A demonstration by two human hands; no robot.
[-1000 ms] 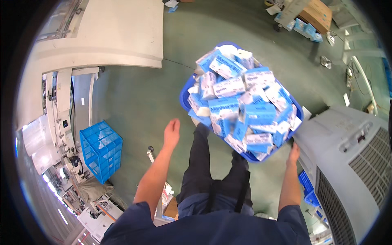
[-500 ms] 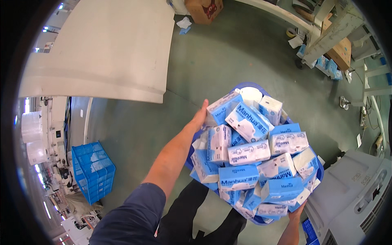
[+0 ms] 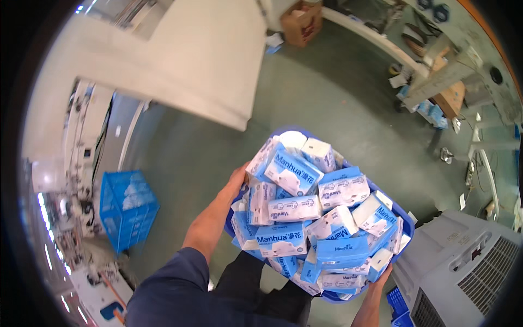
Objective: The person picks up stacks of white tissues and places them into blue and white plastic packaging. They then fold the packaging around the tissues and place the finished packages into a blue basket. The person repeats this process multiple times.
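A blue plastic basket (image 3: 403, 217) is heaped with several blue-and-white tissue packs (image 3: 281, 240), and I carry it in front of my body above the floor. My left hand (image 3: 238, 179) grips the basket's far left side, its fingers partly hidden by the rim and packs. At the near right side, my right hand (image 3: 382, 277) is closed on the basket, with most fingers out of sight beneath it. The packs lie at mixed angles and rise over the rim. A white round item (image 3: 292, 140) sits among them at the far end.
A large white machine panel (image 3: 218, 60) stands ahead on the left. A blue crate (image 3: 128, 210) rests on the floor at left. A grey ventilated unit (image 3: 452, 267) is close on my right. Farther off are a cardboard box (image 3: 301, 23) and a wheeled metal frame (image 3: 444, 76).
The basket and both hands have shifted left in view. The white panel, cardboard box and grey unit now appear at a different angle as my view turns. Both hands keep their hold.
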